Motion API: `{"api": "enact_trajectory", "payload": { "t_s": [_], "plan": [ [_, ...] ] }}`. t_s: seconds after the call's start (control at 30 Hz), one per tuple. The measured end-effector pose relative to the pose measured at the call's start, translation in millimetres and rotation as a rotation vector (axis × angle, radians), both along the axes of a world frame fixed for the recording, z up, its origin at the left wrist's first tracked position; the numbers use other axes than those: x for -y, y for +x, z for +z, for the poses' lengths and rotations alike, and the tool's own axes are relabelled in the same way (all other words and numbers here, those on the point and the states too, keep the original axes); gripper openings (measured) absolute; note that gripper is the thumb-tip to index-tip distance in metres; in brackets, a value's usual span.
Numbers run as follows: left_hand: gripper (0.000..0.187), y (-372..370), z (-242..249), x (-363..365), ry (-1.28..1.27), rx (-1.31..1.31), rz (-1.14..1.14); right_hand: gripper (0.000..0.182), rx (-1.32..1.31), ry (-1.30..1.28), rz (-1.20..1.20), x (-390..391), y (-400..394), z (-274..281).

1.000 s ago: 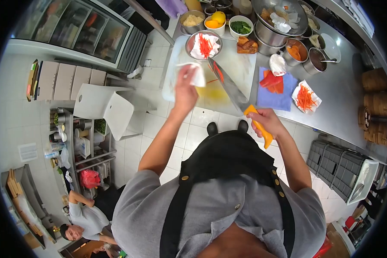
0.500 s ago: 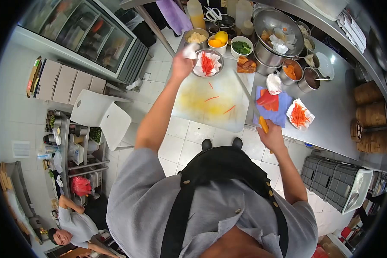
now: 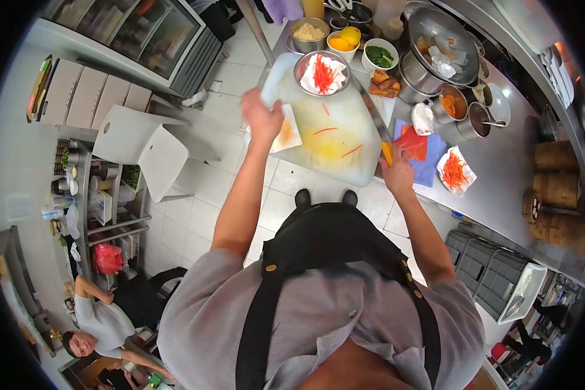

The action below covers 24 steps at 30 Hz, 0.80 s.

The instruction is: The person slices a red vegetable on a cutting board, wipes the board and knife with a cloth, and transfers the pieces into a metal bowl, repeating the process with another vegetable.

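Observation:
My left hand (image 3: 261, 116) is over the left side of the stained cutting board (image 3: 354, 170), its fingers blurred. A flat, orange-stained paper towel (image 3: 289, 133) lies beside and partly under its wrist. My right hand (image 3: 400, 172) is closed around the yellow handle of a knife (image 3: 378, 120), whose blade lies along the board's right edge. Red pepper pieces (image 3: 411, 142) rest on a blue cloth (image 3: 426, 172) beside that hand. Several red shreds (image 3: 325, 130) are scattered on the board. More shreds fill a paper-lined metal bowl (image 3: 323, 73) at the board's far end.
Beyond the board stand a bowl of yellow fruit (image 3: 343, 40), chopped greens (image 3: 379, 56) and browned meat (image 3: 384, 84). To the right are metal pots (image 3: 422, 78), a colander (image 3: 443, 42) and shreds on white paper (image 3: 454, 174). Another person (image 3: 104, 315) is at lower left.
My left hand has come down from beside the bowl toward me, and the white paper it held now lies flat on the board. The knife stays in my right hand; the view has shifted.

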<state>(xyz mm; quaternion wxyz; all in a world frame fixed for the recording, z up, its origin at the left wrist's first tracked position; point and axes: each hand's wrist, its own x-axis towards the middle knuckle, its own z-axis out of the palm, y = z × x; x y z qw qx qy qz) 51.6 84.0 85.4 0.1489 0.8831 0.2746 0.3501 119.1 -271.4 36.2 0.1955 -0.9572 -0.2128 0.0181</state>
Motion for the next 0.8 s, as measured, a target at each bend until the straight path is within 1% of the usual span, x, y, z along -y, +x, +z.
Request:
{"api": "enact_trajectory", "payload": {
  "t_s": [0.07,0.13,0.17,0.2,0.23,0.27,0.33,0.37,0.4,0.47,0.5,0.53,0.57,0.6,0.67,0.7,0.77,0.8],
  "plan": [
    [0.036,52,10,6,-0.291,0.103,-0.379,0.059,0.06,0.059,0.021,-4,2,-11],
    [0.022,102,14,15,-0.303,-0.201,-0.456,0.056,0.015,0.035,-0.016,-19,5,4],
    [0.022,123,6,16,-0.307,-0.201,-0.462,0.054,-0.033,0.015,-0.058,-28,4,13],
    [0.024,144,-6,17,-0.24,-0.305,-0.41,0.054,-0.033,0.011,-0.067,-35,5,17],
    [0.027,158,-11,19,-0.171,-0.408,-0.36,0.051,0.082,0.014,-0.006,-42,5,20],
    [0.027,168,-17,17,-0.174,-0.41,-0.37,0.049,0.195,0.015,0.057,-49,5,21],
    [0.024,178,-21,12,-0.061,-0.758,-0.461,0.046,0.163,0.091,0.156,-74,5,13],
    [0.023,179,-23,6,-0.035,-0.828,-0.502,0.049,0.133,0.088,0.202,-90,9,2],
    [0.023,177,-22,2,-0.031,-0.834,-0.509,0.053,0.102,0.088,0.248,-107,13,-5],
    [0.025,178,-11,-6,-0.007,-0.85,-0.462,0.055,0.073,0.18,0.254,-142,20,4],
    [0.026,174,-1,-2,-0.094,-0.762,-0.41,0.055,0.072,0.187,0.247,-153,24,9],
    [0.026,172,0,1,-0.088,-0.762,-0.411,0.057,0.039,0.127,0.284,-163,29,13],
    [0.028,172,0,6,-0.136,-0.759,-0.397,0.058,0.007,0.068,0.325,-170,32,17],
    [0.032,172,-3,8,-0.185,-0.757,-0.381,0.058,0.007,0.074,0.325,-172,35,13],
    [0.034,175,-8,8,-0.164,-0.778,-0.402,0.043,0.047,0.046,0.563,-168,37,4],
    [0.034,178,-10,6,-0.162,-0.789,-0.4,0.043,0.049,0.045,0.56,-167,38,-2],
    [0.03,181,-15,3,-0.187,-0.763,-0.361,0.022,0.075,-0.037,0.734,-162,34,-15],
    [0.03,183,-7,0,-0.186,-0.765,-0.362,0.022,0.074,-0.036,0.732,-160,29,-11]
  ]
}}
